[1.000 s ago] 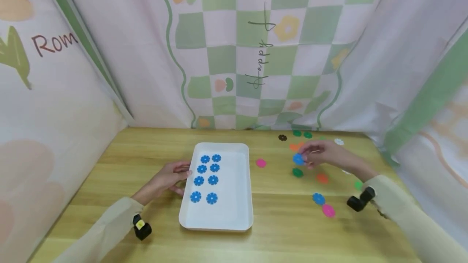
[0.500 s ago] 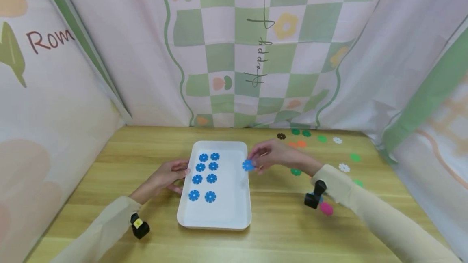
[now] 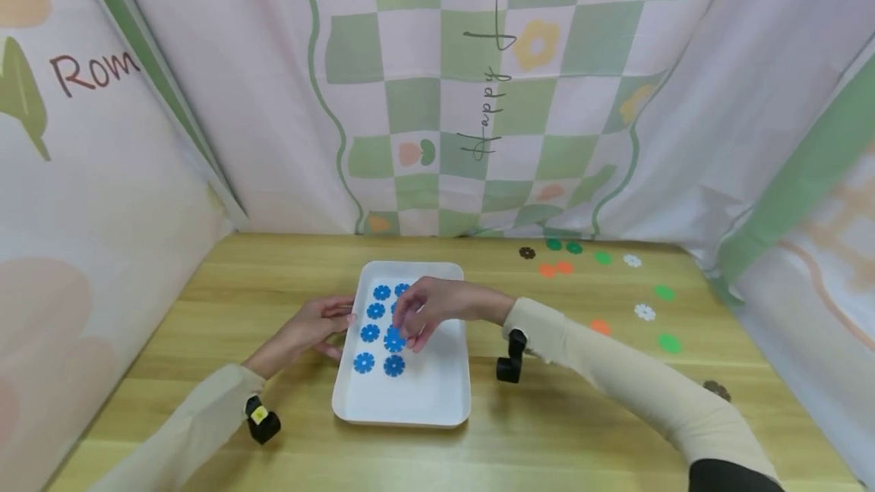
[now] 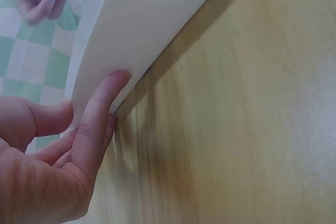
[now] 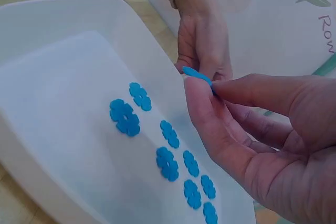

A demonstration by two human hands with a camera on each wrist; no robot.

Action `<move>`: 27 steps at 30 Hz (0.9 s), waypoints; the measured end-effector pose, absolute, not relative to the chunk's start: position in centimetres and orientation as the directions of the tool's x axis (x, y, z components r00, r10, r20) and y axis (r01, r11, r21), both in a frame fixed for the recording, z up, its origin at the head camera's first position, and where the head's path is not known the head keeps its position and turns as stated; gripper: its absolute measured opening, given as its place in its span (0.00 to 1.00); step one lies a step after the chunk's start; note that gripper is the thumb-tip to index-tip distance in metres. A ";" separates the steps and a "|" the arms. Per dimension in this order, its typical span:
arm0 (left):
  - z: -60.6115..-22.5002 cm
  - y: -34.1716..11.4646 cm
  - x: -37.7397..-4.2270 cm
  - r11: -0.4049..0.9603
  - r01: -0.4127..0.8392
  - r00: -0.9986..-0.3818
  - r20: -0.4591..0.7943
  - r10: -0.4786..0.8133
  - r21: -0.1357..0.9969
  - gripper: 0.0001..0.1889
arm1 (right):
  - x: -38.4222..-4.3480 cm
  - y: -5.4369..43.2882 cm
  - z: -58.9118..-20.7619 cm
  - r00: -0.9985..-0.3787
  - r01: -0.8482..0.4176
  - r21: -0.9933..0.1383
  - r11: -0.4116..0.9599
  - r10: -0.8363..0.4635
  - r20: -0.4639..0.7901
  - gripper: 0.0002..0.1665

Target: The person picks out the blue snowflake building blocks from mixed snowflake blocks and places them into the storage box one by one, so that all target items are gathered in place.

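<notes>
A white rectangular tray (image 3: 437, 393) lies on the wooden table, with several blue flower-shaped plastic discs (image 3: 364, 363) set in two columns on its left half. My right hand (image 3: 440, 304) is over the tray and pinches one more blue disc (image 5: 195, 73) between thumb and forefinger. In the right wrist view that disc is seen nearly edge-on, above the ones lying in the tray. My left hand (image 3: 307, 331) holds the tray's left side, thumb at the rim and fingers (image 4: 100, 103) against the outer wall.
Loose flower discs lie across the right of the table: orange (image 3: 548, 270), dark green (image 3: 554, 244), light green (image 3: 665, 292), white (image 3: 645, 313) and brown (image 3: 527, 253). The right sleeve (image 3: 601, 355) crosses the table's right side. A patterned curtain (image 3: 478, 112) hangs behind the table.
My right hand has carried the blue disc leftward from among the loose discs, past the tray's right rim, to the column of blue discs. The left hand stays at the tray's side.
</notes>
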State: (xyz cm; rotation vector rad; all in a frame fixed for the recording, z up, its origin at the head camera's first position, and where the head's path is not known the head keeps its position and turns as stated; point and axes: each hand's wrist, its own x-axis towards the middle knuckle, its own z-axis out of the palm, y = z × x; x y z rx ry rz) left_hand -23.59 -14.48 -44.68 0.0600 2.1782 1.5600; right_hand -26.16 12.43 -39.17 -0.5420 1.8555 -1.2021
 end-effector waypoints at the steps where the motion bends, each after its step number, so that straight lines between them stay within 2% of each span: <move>1: -44.6 -14.4 -23.6 0.353 -0.224 -0.894 -0.336 0.297 0.908 0.28 | -26.3 12.0 -39.1 -0.544 0.078 -0.888 0.454 -0.727 -0.419 0.08; 4: -44.5 -14.4 -23.7 0.344 -0.218 -0.890 -0.331 0.314 0.913 0.29 | -26.3 10.6 -39.1 -0.511 0.064 -0.878 0.474 -0.740 -0.437 0.08; 17: -44.5 -14.4 -23.8 0.317 -0.200 -0.890 -0.307 0.336 0.927 0.29 | -24.4 6.3 -40.6 -0.433 0.045 -0.814 0.579 -0.723 -0.538 0.03; 21: -44.7 -14.4 -23.8 0.328 -0.206 -0.891 -0.315 0.326 0.922 0.28 | -23.4 5.5 -41.1 -0.440 -0.004 -0.794 0.608 -0.714 -0.545 0.03; 27: -44.6 -14.5 -23.6 0.349 -0.215 -0.893 -0.329 0.308 0.912 0.28 | -22.2 4.3 -41.5 -0.503 -0.148 -0.734 0.663 -0.689 -0.521 0.08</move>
